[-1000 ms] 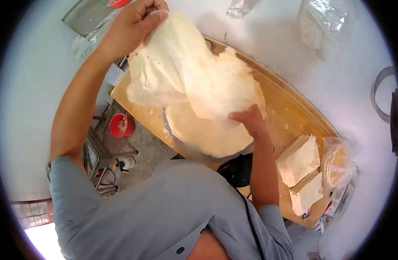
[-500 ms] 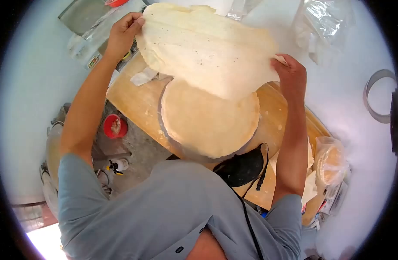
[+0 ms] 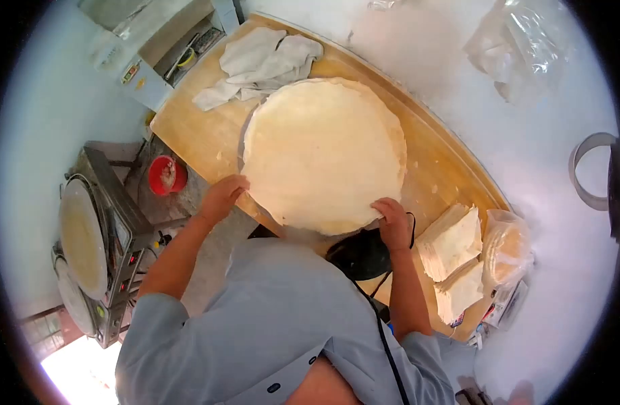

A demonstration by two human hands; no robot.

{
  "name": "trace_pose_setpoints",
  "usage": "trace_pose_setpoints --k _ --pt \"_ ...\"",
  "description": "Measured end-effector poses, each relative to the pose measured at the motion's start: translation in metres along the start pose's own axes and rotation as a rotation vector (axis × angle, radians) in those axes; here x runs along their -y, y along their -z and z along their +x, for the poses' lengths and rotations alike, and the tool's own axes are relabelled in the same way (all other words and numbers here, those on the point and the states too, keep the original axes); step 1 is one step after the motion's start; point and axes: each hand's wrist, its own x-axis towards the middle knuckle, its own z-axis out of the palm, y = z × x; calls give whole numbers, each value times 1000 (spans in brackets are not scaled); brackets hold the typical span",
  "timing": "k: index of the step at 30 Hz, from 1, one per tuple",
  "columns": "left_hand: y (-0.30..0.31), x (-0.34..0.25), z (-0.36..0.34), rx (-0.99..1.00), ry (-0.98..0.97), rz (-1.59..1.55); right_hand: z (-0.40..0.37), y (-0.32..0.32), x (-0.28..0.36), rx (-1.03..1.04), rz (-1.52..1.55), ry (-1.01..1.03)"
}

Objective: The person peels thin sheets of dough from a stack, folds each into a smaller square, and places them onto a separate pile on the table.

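From my remote seat I have the round sheet (image 3: 323, 152) lying flat over the desk (image 3: 188, 128), wide and pale, a grey strip showing under its left edge. Left grip (image 3: 222, 199) is at the sheet's near left edge, fingertips drawn close together and touching the rim; can't tell if they pinch it. Right grip (image 3: 393, 226) is at the sheet's near right edge, fingers curled, tips on the rim, little gap; can't tell there either. Crumpled grey cloth (image 3: 266, 64) lies just beyond the sheet's far left. Black pouch (image 3: 359, 256) is just off the sheet's near side. Right of the sheet: two stacks of thin sheets (image 3: 451, 239), farther right a bag of round breads (image 3: 507, 253). Left of the sheet, off the desk: red bucket (image 3: 154, 177), farther out a round griddle (image 3: 84, 236)
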Motion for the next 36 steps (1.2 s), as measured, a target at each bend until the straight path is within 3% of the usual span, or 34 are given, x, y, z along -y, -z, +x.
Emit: trace_pose_setpoints --k 2,4,8,12,17,20,22,26,29,31,34,36 --pt "-15 13 -17 54 78 21 -13 -8 -2 71 3 -15" --pt "-19 17 -27 117 -60 173 -18 -9 6 230 -71 -63" --pt "-8 11 -37 155 -89 186 -13 12 30 345 -121 -71" --pt "7 -7 -24 134 119 43 6 25 24 436 -24 -164" --pt "11 -1 70 3 316 -112 75 33 -9 328 240 -634" --pt "-8 26 152 -16 377 -155 118 15 -49 240 352 -679" --pt "-30 63 184 -49 217 -213 137 4 -68 270 210 -706" --pt "-47 88 179 -269 89 -21 124 -29 -122 115 206 -731" --pt "-35 81 131 -155 271 97 106 -23 -121 124 235 -870" --pt "-25 58 103 9 503 122 89 -16 -119 85 265 -910" --pt "-28 31 84 113 655 79 87 4 -78 37 304 -1050" --pt "-33 24 79 89 599 92 73 5 -79 46 358 -1072"
